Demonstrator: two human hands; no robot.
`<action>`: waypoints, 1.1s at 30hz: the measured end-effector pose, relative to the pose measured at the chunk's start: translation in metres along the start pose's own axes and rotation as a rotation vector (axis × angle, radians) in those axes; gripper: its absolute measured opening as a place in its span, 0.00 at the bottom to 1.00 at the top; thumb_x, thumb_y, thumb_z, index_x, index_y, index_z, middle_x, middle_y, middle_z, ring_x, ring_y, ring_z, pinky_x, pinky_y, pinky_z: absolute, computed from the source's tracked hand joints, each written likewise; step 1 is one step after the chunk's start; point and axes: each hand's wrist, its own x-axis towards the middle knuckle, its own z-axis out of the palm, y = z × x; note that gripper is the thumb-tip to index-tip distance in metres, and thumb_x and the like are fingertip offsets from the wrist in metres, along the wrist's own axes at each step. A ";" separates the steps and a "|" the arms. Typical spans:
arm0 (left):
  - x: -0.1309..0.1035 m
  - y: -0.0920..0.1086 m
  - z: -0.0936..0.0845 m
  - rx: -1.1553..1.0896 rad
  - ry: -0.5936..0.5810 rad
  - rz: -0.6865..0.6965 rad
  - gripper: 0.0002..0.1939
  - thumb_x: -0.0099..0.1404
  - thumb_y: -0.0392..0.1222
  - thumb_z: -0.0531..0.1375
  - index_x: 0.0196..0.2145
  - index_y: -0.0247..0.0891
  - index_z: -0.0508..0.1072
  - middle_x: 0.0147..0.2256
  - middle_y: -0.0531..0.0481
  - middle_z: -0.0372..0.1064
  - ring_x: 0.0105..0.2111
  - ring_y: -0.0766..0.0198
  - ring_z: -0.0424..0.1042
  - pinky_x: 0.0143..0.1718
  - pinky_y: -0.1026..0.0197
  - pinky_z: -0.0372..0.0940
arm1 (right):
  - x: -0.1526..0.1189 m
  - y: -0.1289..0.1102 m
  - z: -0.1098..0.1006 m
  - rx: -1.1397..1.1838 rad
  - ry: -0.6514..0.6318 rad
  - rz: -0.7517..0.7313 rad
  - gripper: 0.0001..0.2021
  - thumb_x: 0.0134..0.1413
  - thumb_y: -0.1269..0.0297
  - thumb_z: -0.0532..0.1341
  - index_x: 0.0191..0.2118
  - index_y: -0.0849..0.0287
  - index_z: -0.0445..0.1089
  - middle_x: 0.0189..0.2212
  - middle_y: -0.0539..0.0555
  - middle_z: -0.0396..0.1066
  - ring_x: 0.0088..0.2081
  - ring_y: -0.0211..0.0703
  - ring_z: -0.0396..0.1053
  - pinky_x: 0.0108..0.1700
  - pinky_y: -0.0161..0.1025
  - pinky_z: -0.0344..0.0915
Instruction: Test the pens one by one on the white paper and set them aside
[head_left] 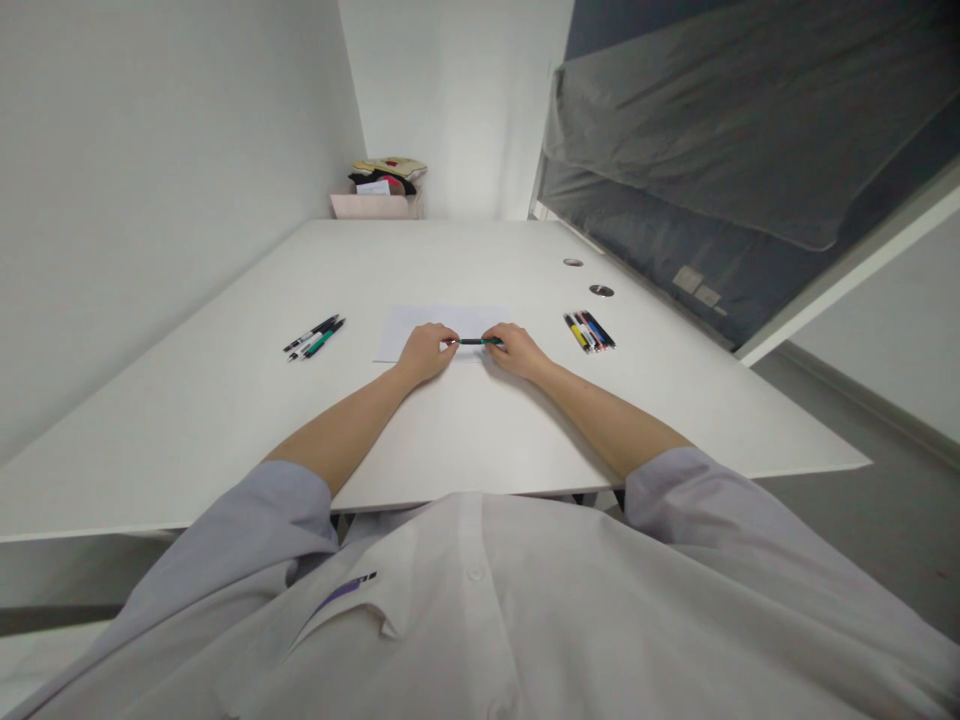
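A dark pen with green parts (472, 342) spans level between my two hands, above a white sheet of paper (397, 322) on the table. My left hand (427, 352) pinches its left end, fingers closed. My right hand (514, 350) pinches the right end, with a bit of green showing at the fingertips. To the left of my hands lies a small group of pens (315, 338), black, white and green. On the right, several more pens (589, 331) lie side by side, with yellow, pink, blue and black among them.
The white table (450, 260) meets a wall on the left. A pink box (371, 207) with cloth items stands at its far end. Two round metal-rimmed cable covers (601, 291) sit at the right. A dark covered panel (675, 180) rises along the right edge.
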 end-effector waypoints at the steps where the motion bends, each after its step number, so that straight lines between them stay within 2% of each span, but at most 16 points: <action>1: 0.000 0.000 0.001 -0.013 0.005 -0.008 0.12 0.65 0.40 0.57 0.40 0.38 0.80 0.39 0.45 0.78 0.42 0.54 0.74 0.50 0.51 0.65 | 0.000 0.000 0.000 0.013 0.000 -0.003 0.15 0.58 0.70 0.56 0.47 0.59 0.76 0.44 0.59 0.76 0.47 0.50 0.70 0.53 0.45 0.63; 9: 0.000 -0.002 0.001 -0.119 0.008 -0.027 0.15 0.64 0.38 0.56 0.45 0.36 0.79 0.43 0.43 0.78 0.44 0.56 0.75 0.52 0.53 0.67 | 0.000 -0.001 0.000 0.046 0.003 0.007 0.15 0.57 0.70 0.55 0.46 0.62 0.75 0.42 0.60 0.75 0.43 0.48 0.70 0.48 0.41 0.63; 13: 0.002 -0.005 0.004 -0.280 0.020 -0.090 0.15 0.63 0.39 0.58 0.46 0.36 0.77 0.40 0.45 0.79 0.41 0.57 0.76 0.49 0.54 0.68 | 0.000 0.000 0.002 0.011 0.046 -0.031 0.13 0.56 0.70 0.56 0.44 0.61 0.74 0.41 0.59 0.74 0.42 0.48 0.69 0.48 0.42 0.63; 16: 0.004 -0.009 0.007 -0.432 0.020 -0.155 0.11 0.60 0.40 0.62 0.41 0.36 0.76 0.36 0.47 0.78 0.37 0.59 0.75 0.46 0.55 0.68 | 0.000 0.001 0.005 -0.016 0.081 -0.050 0.11 0.57 0.68 0.57 0.43 0.60 0.74 0.40 0.59 0.74 0.43 0.49 0.68 0.47 0.43 0.62; 20: 0.006 -0.011 0.009 -0.537 0.011 -0.174 0.08 0.58 0.41 0.63 0.34 0.35 0.76 0.33 0.47 0.77 0.35 0.60 0.74 0.45 0.55 0.68 | 0.001 0.001 0.007 -0.048 0.090 -0.063 0.09 0.59 0.68 0.58 0.42 0.59 0.75 0.40 0.59 0.74 0.43 0.49 0.68 0.47 0.43 0.61; 27: 0.005 -0.010 0.007 -0.564 0.007 -0.180 0.10 0.57 0.43 0.63 0.34 0.35 0.76 0.32 0.47 0.77 0.34 0.60 0.73 0.42 0.55 0.68 | 0.000 -0.003 0.004 -0.080 0.076 -0.061 0.10 0.61 0.68 0.58 0.43 0.59 0.76 0.40 0.59 0.74 0.43 0.49 0.68 0.46 0.42 0.61; 33: 0.004 -0.008 0.006 -0.529 0.011 -0.155 0.09 0.58 0.42 0.62 0.35 0.35 0.76 0.35 0.46 0.78 0.36 0.59 0.75 0.45 0.53 0.68 | -0.004 -0.010 -0.001 -0.127 0.027 -0.056 0.13 0.65 0.65 0.55 0.47 0.60 0.76 0.41 0.60 0.74 0.43 0.49 0.68 0.45 0.41 0.60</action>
